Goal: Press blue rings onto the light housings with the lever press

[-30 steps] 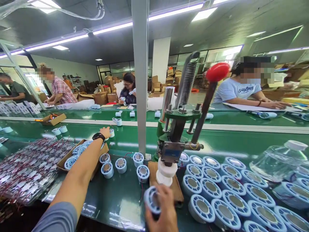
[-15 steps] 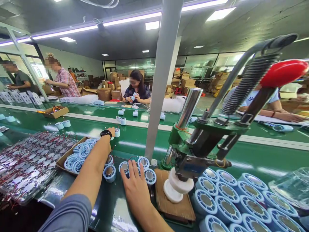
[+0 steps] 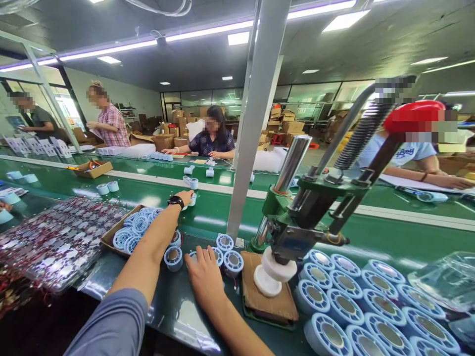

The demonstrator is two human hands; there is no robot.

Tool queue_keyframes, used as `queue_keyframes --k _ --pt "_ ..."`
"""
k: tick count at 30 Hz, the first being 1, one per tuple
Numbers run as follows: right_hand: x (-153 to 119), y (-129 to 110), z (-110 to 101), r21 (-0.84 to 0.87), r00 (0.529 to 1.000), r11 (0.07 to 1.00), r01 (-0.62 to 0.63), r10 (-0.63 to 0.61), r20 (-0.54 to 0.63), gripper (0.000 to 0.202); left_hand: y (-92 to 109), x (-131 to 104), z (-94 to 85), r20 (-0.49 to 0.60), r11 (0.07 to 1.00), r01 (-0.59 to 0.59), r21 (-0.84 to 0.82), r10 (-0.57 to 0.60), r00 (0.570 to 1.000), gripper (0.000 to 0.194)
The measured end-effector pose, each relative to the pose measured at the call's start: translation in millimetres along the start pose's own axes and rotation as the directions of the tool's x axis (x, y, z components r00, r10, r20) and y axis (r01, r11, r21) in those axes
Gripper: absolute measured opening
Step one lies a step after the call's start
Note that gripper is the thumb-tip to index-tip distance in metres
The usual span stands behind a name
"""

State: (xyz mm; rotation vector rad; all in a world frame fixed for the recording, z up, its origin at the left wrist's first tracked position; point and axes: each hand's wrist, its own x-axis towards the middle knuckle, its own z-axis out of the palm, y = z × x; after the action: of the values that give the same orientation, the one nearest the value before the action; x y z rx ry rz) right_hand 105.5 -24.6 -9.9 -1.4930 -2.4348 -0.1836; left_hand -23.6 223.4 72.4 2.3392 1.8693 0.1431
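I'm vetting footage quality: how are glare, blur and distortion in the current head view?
Head view: pale glare streaks the glossy green belt and dark green tabletop; head view: bare right hand without obvious motion blur; head view: tall grey metal post slants, pale blue ringed cylinders look stretched at lower right; head view: pixel mosaic covers part of the shiny red knob.

The person's left arm (image 3: 148, 259) stretched far forward, bare below the sleeve (image 3: 113, 321), left hand (image 3: 186, 198) foremost with its fingertips hard to make out, right forearm (image 3: 235, 321) angled inward, right hand (image 3: 203, 277) nearer the body, back upward, thumb and fingers spread apart.
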Motion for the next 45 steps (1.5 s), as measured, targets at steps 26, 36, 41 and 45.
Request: queue_keyframes --k 26,36,41,45 --pt "-119.9 18.1 7.5 0.384 0.950 0.888 0.253 -0.154 -0.271 0.061 38.0 -280.5 53.1 -0.325 0.998 0.042 0.042 -0.026 0.945 0.053" --pt "-135.9 39.3 13.2 0.144 0.951 0.976 0.163 -0.117 -0.286 0.042 -95.8 -264.2 -10.4 -0.458 0.845 0.525 -0.103 -0.509 0.729 0.010" --pt "-129.6 56.9 16.3 0.348 0.947 0.894 0.283 -0.203 -0.248 0.056 -117.6 -256.5 2.6 -0.536 0.876 0.396 -0.276 -0.482 0.693 0.013" --pt "-132.6 64.1 19.5 0.491 0.974 0.849 0.197 -0.112 -0.196 0.051 -125.6 -245.8 10.1 -0.580 0.840 0.259 -0.477 -0.523 0.624 0.019"
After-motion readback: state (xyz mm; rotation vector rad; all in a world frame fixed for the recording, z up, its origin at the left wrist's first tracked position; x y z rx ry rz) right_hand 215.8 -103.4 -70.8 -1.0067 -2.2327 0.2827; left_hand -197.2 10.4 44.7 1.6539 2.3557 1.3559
